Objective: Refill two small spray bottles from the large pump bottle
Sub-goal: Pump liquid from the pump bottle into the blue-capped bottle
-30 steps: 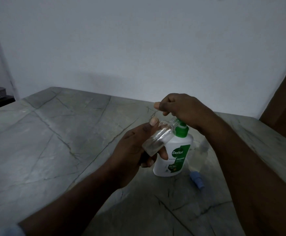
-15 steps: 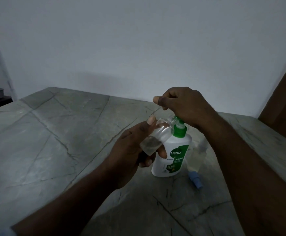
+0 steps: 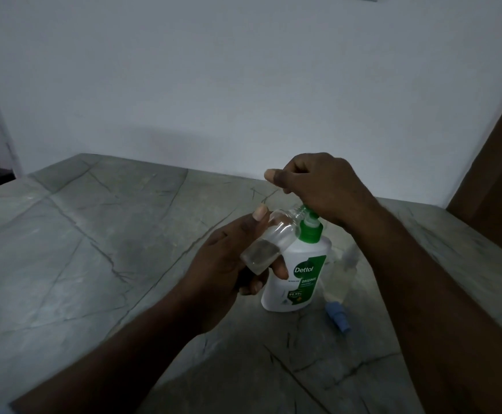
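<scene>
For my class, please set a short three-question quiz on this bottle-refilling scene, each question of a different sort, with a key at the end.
1. Fill in: the ___ hand sits on top of the pump bottle.
2. True or false: the left hand holds the clear small bottle upright.
3. Where is the blue spray cap? A. screwed onto the held bottle. B. lying on the counter beside the pump bottle. C. inside the left hand.

Key: 1. the right hand. 2. false; it is tilted, mouth toward the top of the pump bottle. 3. B.
</scene>
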{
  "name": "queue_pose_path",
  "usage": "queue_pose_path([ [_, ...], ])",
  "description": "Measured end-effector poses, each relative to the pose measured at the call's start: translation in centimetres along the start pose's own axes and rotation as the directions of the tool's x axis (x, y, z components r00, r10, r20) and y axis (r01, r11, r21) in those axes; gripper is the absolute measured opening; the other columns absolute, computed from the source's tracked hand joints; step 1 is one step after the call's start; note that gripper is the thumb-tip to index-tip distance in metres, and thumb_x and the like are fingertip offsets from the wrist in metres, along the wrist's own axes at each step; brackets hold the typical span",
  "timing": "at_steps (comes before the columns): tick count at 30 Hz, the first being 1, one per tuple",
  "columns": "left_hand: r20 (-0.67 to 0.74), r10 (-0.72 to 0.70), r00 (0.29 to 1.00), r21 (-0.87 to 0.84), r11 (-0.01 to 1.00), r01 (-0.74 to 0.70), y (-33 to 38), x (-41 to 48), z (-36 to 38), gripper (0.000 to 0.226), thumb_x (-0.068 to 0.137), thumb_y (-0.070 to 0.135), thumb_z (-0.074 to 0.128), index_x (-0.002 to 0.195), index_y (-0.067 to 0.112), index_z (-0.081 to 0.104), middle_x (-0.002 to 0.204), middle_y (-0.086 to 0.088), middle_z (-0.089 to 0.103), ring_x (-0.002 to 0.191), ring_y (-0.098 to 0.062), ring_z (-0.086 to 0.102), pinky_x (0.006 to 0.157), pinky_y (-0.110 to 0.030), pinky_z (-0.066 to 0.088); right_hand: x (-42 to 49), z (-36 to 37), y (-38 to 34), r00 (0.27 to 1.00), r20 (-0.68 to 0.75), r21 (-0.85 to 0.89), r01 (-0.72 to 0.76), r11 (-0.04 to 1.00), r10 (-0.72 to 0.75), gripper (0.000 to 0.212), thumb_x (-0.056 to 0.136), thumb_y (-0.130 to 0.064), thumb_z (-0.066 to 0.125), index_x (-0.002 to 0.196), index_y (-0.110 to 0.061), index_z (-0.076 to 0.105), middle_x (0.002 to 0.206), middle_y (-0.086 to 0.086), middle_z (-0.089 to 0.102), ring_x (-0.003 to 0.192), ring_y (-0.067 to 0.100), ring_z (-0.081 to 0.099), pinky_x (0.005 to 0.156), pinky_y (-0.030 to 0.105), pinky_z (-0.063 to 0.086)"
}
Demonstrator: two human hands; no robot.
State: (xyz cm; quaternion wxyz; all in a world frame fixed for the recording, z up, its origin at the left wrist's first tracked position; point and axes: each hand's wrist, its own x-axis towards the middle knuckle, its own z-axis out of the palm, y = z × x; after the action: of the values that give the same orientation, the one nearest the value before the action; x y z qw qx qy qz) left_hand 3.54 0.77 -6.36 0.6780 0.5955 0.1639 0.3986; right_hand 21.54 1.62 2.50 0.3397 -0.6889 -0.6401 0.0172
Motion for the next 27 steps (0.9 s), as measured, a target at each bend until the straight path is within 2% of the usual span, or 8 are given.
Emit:
queue_pose_path([
  [2,0.007,0.002,1.0,0.003,1.0,-0.002,0.1,0.04,0.03,0.048,0.084,0.067,0.052,0.111,0.035,0.075,0.076,-0.014,0.069,0.056,-0.016,0.049,0.045,-0.022,0.037,-0.03,-0.21,-0.15,1.0,-0.028,0.021,0.014,1.0,-0.013,0.041,0.09,-0.062,0.063,0.087,-0.022,0.071,0.087,-0.007,0.071,0.078,0.008,0.063,0.064,0.027,0.046],
  [6,0.01,0.008,1.0,-0.001,1.0,-0.008,-0.14,0.09,-0.21,0.054,0.09,0.063,0.051,0.117,0.022,0.073,0.077,-0.015,0.068,0.054,-0.016,0.049,0.045,-0.023,0.037,0.21,0.12,-0.32,0.981,0.189,-0.049,-0.035,0.998,0.043,0.047,0.095,-0.06,0.057,0.104,-0.018,0.074,0.104,-0.002,0.073,0.093,0.015,0.065,0.078,0.031,0.049],
  [9,-0.003,0.006,1.0,0.014,1.0,-0.006,-0.26,0.05,-0.15,0.052,0.091,0.062,0.05,0.117,0.023,0.073,0.076,-0.016,0.068,0.051,-0.016,0.048,0.044,-0.024,0.036,0.13,0.22,-0.23,0.97,0.238,-0.045,-0.038,0.998,0.048,0.048,0.096,-0.059,0.055,0.106,-0.017,0.075,0.108,-0.001,0.074,0.098,0.018,0.065,0.089,0.039,0.051],
  [13,0.004,0.007,1.0,0.021,1.0,-0.007,-0.13,-0.04,-0.07,0.045,0.086,0.066,0.052,0.108,0.034,0.076,0.074,-0.013,0.069,0.052,-0.014,0.05,0.044,-0.022,0.037,0.26,0.47,0.09,0.981,0.187,-0.039,-0.049,0.998,0.055,0.047,0.094,-0.061,0.056,0.101,-0.018,0.075,0.102,-0.003,0.074,0.093,0.015,0.065,0.077,0.032,0.048],
  [19,-0.002,0.02,1.0,0.004,1.0,-0.02,0.32,-0.01,0.17,0.048,0.085,0.066,0.051,0.11,0.032,0.075,0.075,-0.015,0.069,0.051,-0.013,0.05,0.044,-0.022,0.038,0.1,-0.11,0.03,0.996,-0.083,0.038,0.024,0.999,-0.02,0.038,0.087,-0.062,0.067,0.079,-0.024,0.07,0.077,-0.01,0.069,0.069,0.005,0.062,0.059,0.026,0.045],
  [22,-0.004,0.018,1.0,-0.005,1.0,-0.018,0.21,0.02,0.17,0.057,0.082,0.067,0.054,0.115,0.025,0.073,0.075,-0.016,0.068,0.05,-0.014,0.048,0.044,-0.022,0.037,0.24,0.04,-0.18,0.997,0.08,-0.01,-0.021,1.0,0.022,0.041,0.093,-0.06,0.06,0.09,-0.022,0.075,0.09,-0.008,0.073,0.079,0.007,0.063,0.065,0.027,0.045],
  [24,-0.007,0.013,1.0,-0.006,1.0,-0.013,0.07,-0.02,0.09,0.056,0.088,0.064,0.052,0.116,0.019,0.072,0.075,-0.017,0.068,0.051,-0.017,0.047,0.044,-0.022,0.036,0.2,0.32,-0.12,0.98,0.192,-0.023,-0.041,0.999,0.045,0.044,0.097,-0.058,0.055,0.093,-0.02,0.077,0.096,-0.006,0.074,0.086,0.01,0.064,0.079,0.033,0.05],
  [27,-0.007,0.005,1.0,0.002,1.0,-0.005,-0.01,-0.22,0.15,0.046,0.091,0.062,0.05,0.108,0.028,0.075,0.075,-0.015,0.069,0.051,-0.016,0.048,0.044,-0.022,0.037,-0.12,0.5,-0.05,0.968,0.243,0.013,-0.062,0.998,0.057,0.045,0.099,-0.056,0.052,0.091,-0.019,0.078,0.096,-0.006,0.074,0.091,0.013,0.065,0.092,0.04,0.051],
])
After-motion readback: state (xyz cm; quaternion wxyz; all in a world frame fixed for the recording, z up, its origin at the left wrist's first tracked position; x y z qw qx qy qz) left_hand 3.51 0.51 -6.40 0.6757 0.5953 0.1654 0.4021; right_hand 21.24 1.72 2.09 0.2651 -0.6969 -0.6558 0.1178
